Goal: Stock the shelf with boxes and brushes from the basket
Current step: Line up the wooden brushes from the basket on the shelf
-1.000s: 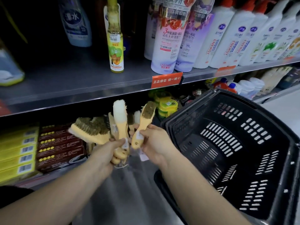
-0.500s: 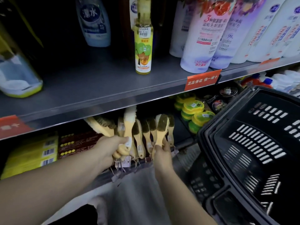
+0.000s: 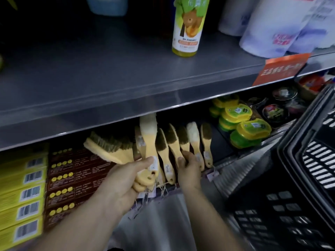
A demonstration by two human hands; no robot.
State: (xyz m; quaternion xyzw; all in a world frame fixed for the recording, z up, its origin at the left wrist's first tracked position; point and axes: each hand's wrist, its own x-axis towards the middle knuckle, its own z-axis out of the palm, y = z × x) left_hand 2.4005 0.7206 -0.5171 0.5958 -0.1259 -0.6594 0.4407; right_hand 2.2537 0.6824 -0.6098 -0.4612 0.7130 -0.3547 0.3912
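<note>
My left hand [image 3: 126,182] grips a bunch of wooden-handled brushes [image 3: 148,140] by their handles, one white-bristled and upright, one wide dark-bristled brush [image 3: 108,147] fanned to the left. They are held at the front of the lower shelf [image 3: 226,165]. My right hand [image 3: 188,167] has its fingers on the handle of a dark-bristled brush [image 3: 175,144] lying in a row of brushes [image 3: 199,140] on that shelf. The black plastic basket [image 3: 297,178] stands at the right, its inside mostly out of sight.
Yellow boxes [image 3: 21,192] and dark red boxes [image 3: 72,180] are stacked on the lower shelf at the left. Yellow-green round packs [image 3: 241,125] and dark tins [image 3: 275,113] lie to the right. The upper shelf [image 3: 126,84] overhangs close above, carrying a yellow bottle [image 3: 188,28] and white bottles [image 3: 272,28].
Both hands moved forward under the upper shelf. My right hand brought its brush down into the row on the lower shelf. The view has come closer and lower.
</note>
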